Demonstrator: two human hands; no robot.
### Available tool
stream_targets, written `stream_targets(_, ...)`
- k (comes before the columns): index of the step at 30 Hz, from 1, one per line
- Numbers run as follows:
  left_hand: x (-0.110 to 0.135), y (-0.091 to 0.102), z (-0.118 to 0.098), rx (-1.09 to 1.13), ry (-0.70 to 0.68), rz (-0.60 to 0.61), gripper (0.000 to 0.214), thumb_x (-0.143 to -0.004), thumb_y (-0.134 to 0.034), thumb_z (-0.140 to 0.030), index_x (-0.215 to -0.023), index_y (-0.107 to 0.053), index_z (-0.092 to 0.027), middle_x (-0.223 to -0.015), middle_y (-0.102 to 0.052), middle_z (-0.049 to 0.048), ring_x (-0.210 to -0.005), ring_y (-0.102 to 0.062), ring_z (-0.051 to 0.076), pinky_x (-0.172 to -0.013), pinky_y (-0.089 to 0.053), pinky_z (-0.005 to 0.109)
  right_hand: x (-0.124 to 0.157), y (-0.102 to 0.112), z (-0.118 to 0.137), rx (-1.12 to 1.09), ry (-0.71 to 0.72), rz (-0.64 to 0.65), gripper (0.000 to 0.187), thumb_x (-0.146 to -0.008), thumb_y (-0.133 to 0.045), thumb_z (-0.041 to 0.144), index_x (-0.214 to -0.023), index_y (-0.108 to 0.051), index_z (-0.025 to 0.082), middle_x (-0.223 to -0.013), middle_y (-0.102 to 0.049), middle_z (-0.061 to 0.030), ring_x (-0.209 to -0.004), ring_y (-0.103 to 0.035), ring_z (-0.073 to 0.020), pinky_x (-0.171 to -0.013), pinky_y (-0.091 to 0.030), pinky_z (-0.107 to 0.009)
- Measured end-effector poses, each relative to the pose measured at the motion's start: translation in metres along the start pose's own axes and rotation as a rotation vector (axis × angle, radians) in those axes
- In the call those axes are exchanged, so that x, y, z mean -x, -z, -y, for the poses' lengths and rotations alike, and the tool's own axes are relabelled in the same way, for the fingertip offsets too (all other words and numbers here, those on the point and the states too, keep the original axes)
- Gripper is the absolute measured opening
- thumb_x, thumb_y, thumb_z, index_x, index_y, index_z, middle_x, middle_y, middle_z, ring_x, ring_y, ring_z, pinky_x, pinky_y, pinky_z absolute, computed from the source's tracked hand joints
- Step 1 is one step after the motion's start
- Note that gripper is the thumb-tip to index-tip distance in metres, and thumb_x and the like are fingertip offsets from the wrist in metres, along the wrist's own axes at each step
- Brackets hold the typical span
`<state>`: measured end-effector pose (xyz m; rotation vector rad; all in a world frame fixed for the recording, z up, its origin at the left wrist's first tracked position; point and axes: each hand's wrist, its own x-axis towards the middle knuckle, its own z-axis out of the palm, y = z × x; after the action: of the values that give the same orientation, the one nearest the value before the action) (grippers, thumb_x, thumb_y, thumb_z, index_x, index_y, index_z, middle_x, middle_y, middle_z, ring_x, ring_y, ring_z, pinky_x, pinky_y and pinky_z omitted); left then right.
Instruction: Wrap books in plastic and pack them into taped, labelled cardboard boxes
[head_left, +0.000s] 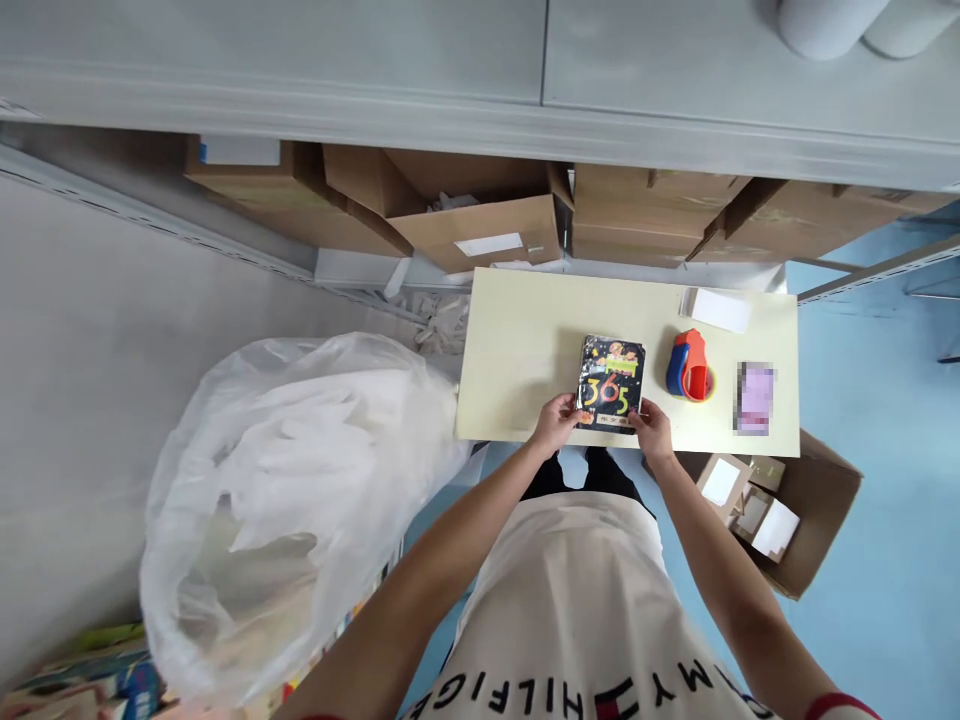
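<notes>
A dark-covered book (610,385) with a colourful "365" on its front rests on the pale table (517,330), near the front edge. My left hand (556,420) grips its lower left side, thumb over the cover. At the lower right corner, my right hand (651,430) holds it the same way. To the right of the book stands a red and blue tape dispenser (690,368). Farther right lies a blurred purple item (754,398). A small stack of white labels or cards (718,310) sits at the back of the table.
A large clear plastic bag (300,500) with white material inside bulges at the left. Below the table's right end is an open cardboard box (825,510) holding small boxes. More cartons (480,230) fill the shelf behind, under a grey upper surface (300,50). Books (97,680) lie at lower left.
</notes>
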<state>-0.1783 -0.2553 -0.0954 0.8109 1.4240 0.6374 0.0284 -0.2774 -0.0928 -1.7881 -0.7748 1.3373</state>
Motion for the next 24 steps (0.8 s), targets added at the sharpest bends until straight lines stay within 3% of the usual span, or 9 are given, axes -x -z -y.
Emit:
stream_targets(6,0.001,-0.039,0.021,-0.229,0.017,-0.093,0.020,-0.074,-0.067,-0.013,-0.093,-0.068,-0.017,-0.085,-0.072,0.0029,-0.077,-0.069,0.017,-0.077,-0.057,0.032,-0.008,0.026,-0.036,0.089,0.006,-0.017,0.041,-0.068,-0.065,0.050,-0.096,-0.065,0.020,-0.083,-0.074,-0.0052,-0.075,-0.066,-0.0220,-0.075,-0.056,-0.040)
stream_targets(12,0.002,-0.060,0.028,-0.469,0.028,-0.173,0.014,-0.076,-0.065,-0.010,-0.087,-0.071,-0.017,-0.083,-0.071,0.0050,-0.082,-0.068,0.023,-0.083,-0.055,0.039,-0.023,0.034,-0.055,0.246,0.026,-0.028,0.035,-0.073,-0.058,0.039,-0.102,-0.062,0.021,-0.091,-0.072,-0.0075,-0.084,-0.066,-0.0249,-0.082,-0.055,-0.044)
stream_targets(15,0.005,-0.065,0.024,-0.537,-0.004,-0.219,0.035,-0.076,-0.065,-0.008,-0.109,-0.070,-0.020,-0.101,-0.070,0.0072,-0.102,-0.065,0.027,-0.094,-0.052,0.042,-0.022,0.036,-0.062,0.332,0.064,-0.055,0.036,-0.072,-0.058,0.034,-0.105,-0.061,0.019,-0.105,-0.069,-0.0135,-0.108,-0.061,-0.0312,-0.097,-0.048,-0.052)
stream_targets(18,0.006,-0.070,0.020,-0.661,-0.104,-0.204,0.059,-0.079,-0.061,-0.004,-0.134,-0.058,-0.023,-0.123,-0.062,0.0093,-0.119,-0.058,0.027,-0.103,-0.048,0.041,-0.016,0.033,-0.065,0.410,0.167,-0.071,0.046,-0.073,-0.060,0.030,-0.117,-0.056,0.017,-0.130,-0.057,-0.0193,-0.132,-0.046,-0.0337,-0.108,-0.040,-0.055)
stream_targets(21,0.005,-0.072,0.019,-0.806,-0.164,-0.136,0.064,-0.081,-0.057,-0.003,-0.142,-0.053,-0.024,-0.129,-0.057,0.0113,-0.119,-0.059,0.028,-0.103,-0.050,0.040,-0.013,0.026,-0.063,0.409,0.236,-0.045,0.062,-0.074,-0.061,0.033,-0.132,-0.045,0.016,-0.140,-0.050,-0.0196,-0.131,-0.049,-0.0310,-0.105,-0.045,-0.051)
stream_targets(24,0.003,-0.071,0.020,-0.834,-0.159,-0.111,0.064,-0.083,-0.056,-0.006,-0.144,-0.052,-0.025,-0.131,-0.056,0.0114,-0.122,-0.057,0.029,-0.102,-0.050,0.040,-0.021,0.022,-0.051,0.232,0.106,-0.052,0.071,-0.071,-0.065,0.039,-0.135,-0.040,0.019,-0.132,-0.057,-0.0170,-0.117,-0.061,-0.0279,-0.096,-0.052,-0.047)
